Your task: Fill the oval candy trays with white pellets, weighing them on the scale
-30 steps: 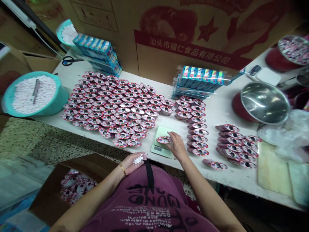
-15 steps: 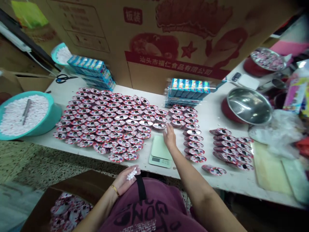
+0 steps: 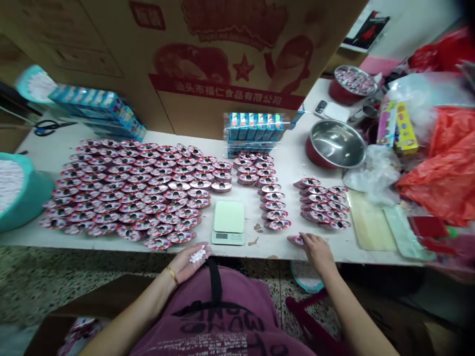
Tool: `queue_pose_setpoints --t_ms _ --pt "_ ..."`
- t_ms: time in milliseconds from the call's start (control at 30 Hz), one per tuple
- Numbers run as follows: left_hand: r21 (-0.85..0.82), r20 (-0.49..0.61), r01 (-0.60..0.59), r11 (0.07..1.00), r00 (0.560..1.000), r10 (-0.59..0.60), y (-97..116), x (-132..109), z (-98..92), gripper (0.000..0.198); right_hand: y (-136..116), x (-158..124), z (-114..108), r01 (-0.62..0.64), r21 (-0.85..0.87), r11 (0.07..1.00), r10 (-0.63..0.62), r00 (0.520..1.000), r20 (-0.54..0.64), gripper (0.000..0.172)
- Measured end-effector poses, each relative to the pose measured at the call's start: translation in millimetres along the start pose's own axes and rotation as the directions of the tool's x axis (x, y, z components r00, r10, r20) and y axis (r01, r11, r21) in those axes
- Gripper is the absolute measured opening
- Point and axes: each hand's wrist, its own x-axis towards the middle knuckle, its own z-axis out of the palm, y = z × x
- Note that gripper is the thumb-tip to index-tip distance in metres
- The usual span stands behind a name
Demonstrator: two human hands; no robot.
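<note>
My left hand (image 3: pixel 188 263) is palm up and cupped near the table's front edge, holding a small heap of white pellets (image 3: pixel 198 254). At the front edge on the right, the fingers of my right hand (image 3: pixel 318 249) are closed round the top of a small red-and-white printed pouch (image 3: pixel 297 240), which they partly hide. Between my hands lies a pale green kitchen scale (image 3: pixel 229 216) with a bare platform. Many standing pouches (image 3: pixel 126 188) with oval tops fill the left of the table. A column of pouches (image 3: pixel 273 204) stands right of the scale, with another group (image 3: pixel 324 205) farther right.
A large carton (image 3: pixel 230 94) stands along the back, with blue boxed packs (image 3: pixel 254 131) before it. At the left edge is a teal tub (image 3: pixel 35 193) of white pieces. To the right are a steel bowl (image 3: pixel 336 143), plastic bags and a cutting board (image 3: pixel 371 222).
My right hand has moved from the pouches behind the scale to the lone pouch at the front right and closed on it. The view has turned right. My left hand still holds the pellets.
</note>
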Motion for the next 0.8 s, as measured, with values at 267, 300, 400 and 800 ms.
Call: queue_pose_setpoints --t_ms 267,300,400,800 --pt "-0.112 0.080 -0.043 0.993 0.995 0.052 -10 -10 10.4 0.016 -158 68 -51 0.361 0.223 0.906 -0.342 0.932 -0.120 0.043" --pt "-0.135 0.102 -0.043 0.990 0.993 0.057 -9 -11 13.3 0.017 -173 83 -51 0.372 0.223 0.901 -0.353 0.928 -0.124 0.042" --pt "-0.178 0.160 -0.018 0.984 0.986 0.047 -5 -14 23.2 0.020 -198 112 -47 0.375 0.240 0.895 -0.355 0.927 -0.124 0.041" --pt "-0.155 0.255 0.121 0.980 0.964 -0.078 -23 -8 8.8 0.015 -266 42 -54 0.516 0.497 0.697 -0.581 0.813 -0.030 0.023"
